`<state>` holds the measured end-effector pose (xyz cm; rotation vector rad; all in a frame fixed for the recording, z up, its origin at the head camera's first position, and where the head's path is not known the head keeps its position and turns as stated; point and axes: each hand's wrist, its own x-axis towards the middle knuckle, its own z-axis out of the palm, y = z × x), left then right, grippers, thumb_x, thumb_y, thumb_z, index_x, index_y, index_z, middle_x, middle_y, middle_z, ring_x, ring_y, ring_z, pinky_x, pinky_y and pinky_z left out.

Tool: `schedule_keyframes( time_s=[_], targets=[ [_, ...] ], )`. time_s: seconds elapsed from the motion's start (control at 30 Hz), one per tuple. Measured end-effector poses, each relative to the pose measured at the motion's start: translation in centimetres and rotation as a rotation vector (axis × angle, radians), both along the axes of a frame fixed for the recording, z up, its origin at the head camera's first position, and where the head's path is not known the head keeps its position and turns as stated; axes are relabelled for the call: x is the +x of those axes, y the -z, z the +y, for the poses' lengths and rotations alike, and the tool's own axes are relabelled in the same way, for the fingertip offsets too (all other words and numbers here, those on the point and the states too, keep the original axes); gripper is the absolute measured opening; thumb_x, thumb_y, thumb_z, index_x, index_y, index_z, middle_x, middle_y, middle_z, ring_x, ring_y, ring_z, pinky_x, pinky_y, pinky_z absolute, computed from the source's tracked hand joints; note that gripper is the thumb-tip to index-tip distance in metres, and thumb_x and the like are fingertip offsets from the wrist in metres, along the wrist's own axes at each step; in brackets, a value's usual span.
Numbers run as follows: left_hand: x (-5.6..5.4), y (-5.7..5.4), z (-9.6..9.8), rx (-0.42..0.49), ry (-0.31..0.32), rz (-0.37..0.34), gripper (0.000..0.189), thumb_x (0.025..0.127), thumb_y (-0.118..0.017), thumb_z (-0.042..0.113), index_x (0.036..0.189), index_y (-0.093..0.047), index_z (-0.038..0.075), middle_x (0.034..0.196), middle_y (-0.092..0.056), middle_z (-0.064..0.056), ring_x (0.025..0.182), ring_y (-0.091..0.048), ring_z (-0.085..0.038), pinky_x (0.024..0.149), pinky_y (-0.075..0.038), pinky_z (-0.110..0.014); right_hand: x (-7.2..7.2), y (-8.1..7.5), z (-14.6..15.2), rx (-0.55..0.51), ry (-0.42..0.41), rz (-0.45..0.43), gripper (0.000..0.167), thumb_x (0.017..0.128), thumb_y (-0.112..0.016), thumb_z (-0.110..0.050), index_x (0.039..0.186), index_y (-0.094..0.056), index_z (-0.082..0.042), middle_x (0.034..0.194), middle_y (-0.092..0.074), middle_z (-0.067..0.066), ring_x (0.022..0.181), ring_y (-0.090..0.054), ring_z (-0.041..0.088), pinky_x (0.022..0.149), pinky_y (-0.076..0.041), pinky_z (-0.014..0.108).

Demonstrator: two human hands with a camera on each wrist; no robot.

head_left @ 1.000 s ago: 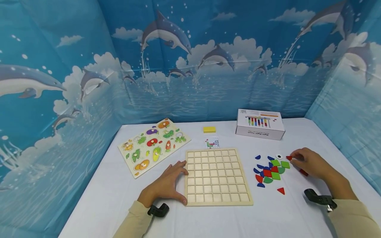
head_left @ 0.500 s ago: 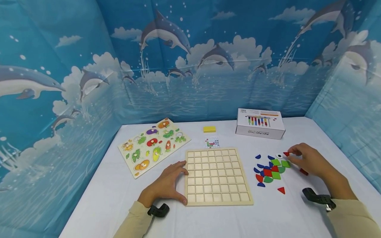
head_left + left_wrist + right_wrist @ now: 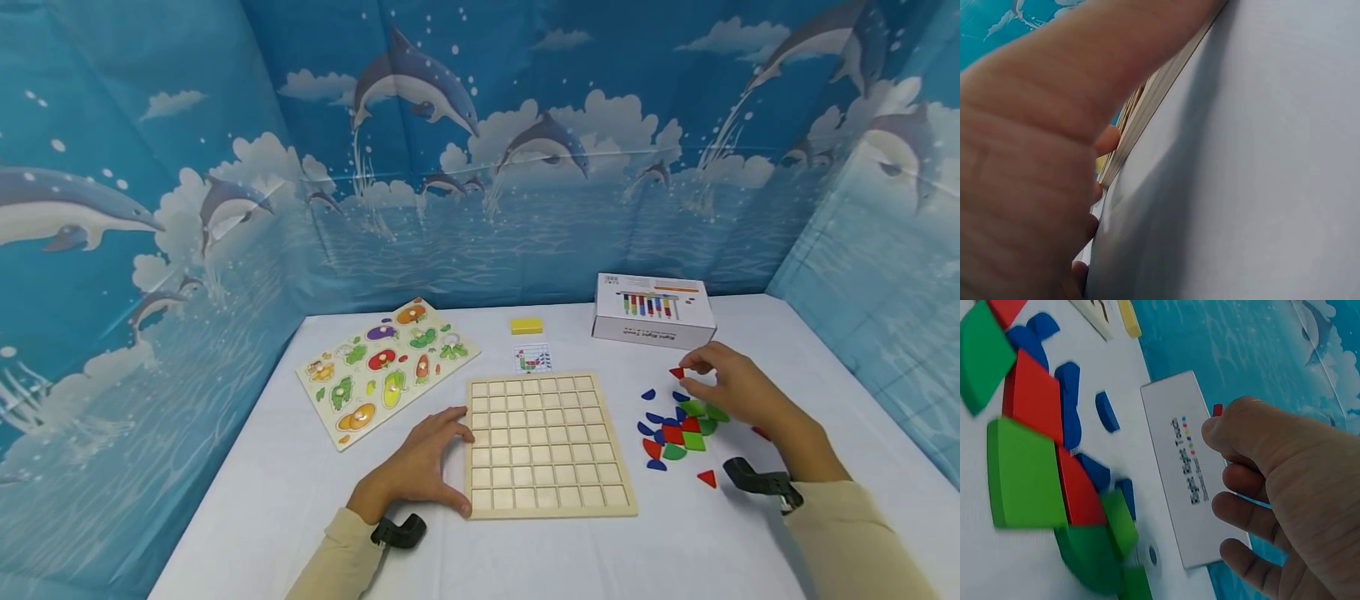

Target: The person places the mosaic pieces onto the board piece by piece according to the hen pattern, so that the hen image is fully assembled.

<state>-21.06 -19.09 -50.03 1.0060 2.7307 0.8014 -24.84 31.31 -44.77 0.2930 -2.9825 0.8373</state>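
Observation:
My right hand [image 3: 738, 392] pinches a small red triangle piece [image 3: 677, 372] between thumb and fingertips, raised over the loose pieces. In the right wrist view just a sliver of the red piece [image 3: 1217, 410] shows beyond the thumb. My left hand [image 3: 420, 468] rests against the left side of a wooden grid board [image 3: 551, 514], thumb near the front corner and fingers spread farther up. The left wrist view shows the board's edge [image 3: 1147, 119] beside the fingers. Below my right hand lie green squares [image 3: 694, 442], red squares [image 3: 672, 435] and blue half-moon pieces [image 3: 657, 465].
Behind the board lie a picture card [image 3: 533, 358] and a yellow block [image 3: 527, 326]. A vegetable puzzle board [image 3: 367, 417] is at left, a white box [image 3: 654, 321] at the back right. Another red triangle [image 3: 707, 478] lies nearer the front. A dolphin-print curtain surrounds the table.
My right hand has lifted the red triangle from the right of the pieces and carried it leftward and away from me. The left hand and the board have stayed in place.

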Motion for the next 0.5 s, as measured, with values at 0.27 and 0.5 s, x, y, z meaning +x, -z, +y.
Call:
schedule_keyframes(
  time_s=[0.27,0.5],
  targets=[
    [0.2,-0.1,0.0,-0.009,-0.004,-0.001,0.092,0.053,-0.091,0.067,0.125,-0.051,0.026,0.163,-0.026,-0.006,0.149,-0.023,-0.028,0.119,-0.021,-0.052,-0.9,0.1,-3.6,-0.037,-0.087,0.059,0.030,0.089,-0.078,-0.018,0.114,-0.066,-0.005,0.112,-0.061,0.014,0.104,-0.057,0.033,0.091,-0.054,0.058],
    [0.3,-0.2,0.1,-0.013,0.002,0.007,0.091,0.053,-0.092,0.066,0.124,-0.051,0.026,0.163,-0.026,-0.007,0.148,-0.023,-0.027,0.119,-0.021,-0.051,-1.8,0.6,-8.0,-0.132,-0.279,0.117,0.023,0.090,-0.077,-0.010,0.109,-0.066,-0.008,0.107,-0.062,0.008,0.101,-0.057,0.027,0.091,-0.053,0.051]
  ],
)
